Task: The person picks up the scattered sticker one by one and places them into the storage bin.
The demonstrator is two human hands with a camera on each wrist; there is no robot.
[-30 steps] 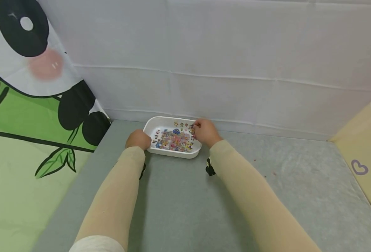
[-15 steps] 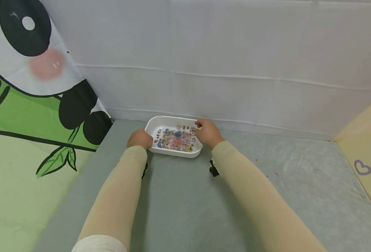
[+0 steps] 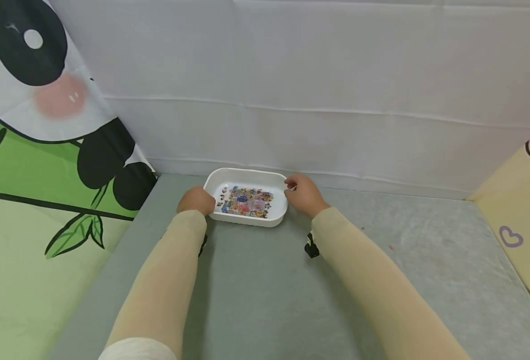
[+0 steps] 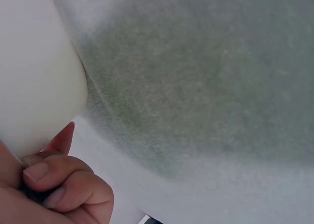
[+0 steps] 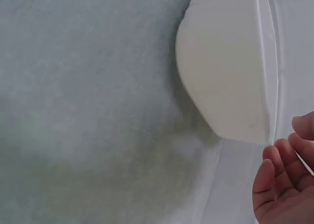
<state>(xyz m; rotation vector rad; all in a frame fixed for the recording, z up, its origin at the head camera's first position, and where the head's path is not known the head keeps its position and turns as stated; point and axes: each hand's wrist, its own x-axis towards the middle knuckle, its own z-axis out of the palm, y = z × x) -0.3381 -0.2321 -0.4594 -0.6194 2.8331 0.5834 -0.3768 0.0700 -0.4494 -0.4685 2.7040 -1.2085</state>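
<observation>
A white rectangular tray [image 3: 271,220] with rounded corners stands on the grey surface against the back wall. Small multicoloured cartoon-like pieces [image 3: 246,202] lie bunched on its floor, left of the middle; they are too small to make out singly. My left hand [image 3: 196,201] grips the tray's left end, and its curled fingers [image 4: 81,187] show against the white wall in the left wrist view. At the far right corner is my right hand [image 3: 304,195], thumb and fingers loosely bent and apart. Its fingertips [image 5: 269,153] are right by the rim in the right wrist view.
A white cloth wall [image 3: 337,100] rises directly behind the tray. The grey surface [image 3: 255,290] spreads in front and to the right, with a small reddish speck [image 3: 391,247] on it. Printed cartoon panels stand at left [image 3: 93,165] and right [image 3: 510,210].
My right hand has drawn back from inside the tray to its right rim. Pieces along the far and right sides now sit in the bunch further left. My left hand keeps its grip.
</observation>
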